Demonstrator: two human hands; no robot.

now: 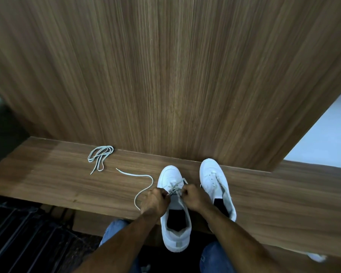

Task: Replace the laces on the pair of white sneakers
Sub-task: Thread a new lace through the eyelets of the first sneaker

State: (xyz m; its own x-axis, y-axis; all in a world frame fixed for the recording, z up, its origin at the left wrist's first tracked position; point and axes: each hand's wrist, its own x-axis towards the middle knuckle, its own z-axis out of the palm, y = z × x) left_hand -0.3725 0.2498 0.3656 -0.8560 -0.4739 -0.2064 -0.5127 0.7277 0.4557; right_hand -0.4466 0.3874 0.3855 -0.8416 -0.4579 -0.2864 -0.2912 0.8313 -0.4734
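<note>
Left sneaker (174,213): on the counter (57,180), toe pointing away from me, heel overhanging the near edge. My left hand (155,201) and right hand (193,196) each pinch its lace (144,191), one end trailing left. Right sneaker (217,186): parallel, unlaced, partly hidden by my forearm. Spare lace (99,158): bundled, far left.

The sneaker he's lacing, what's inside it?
The left sneaker shows only a dark opening; nothing visible within. Both hands, left hand and right hand, cover the lace at its eyelets.
</note>
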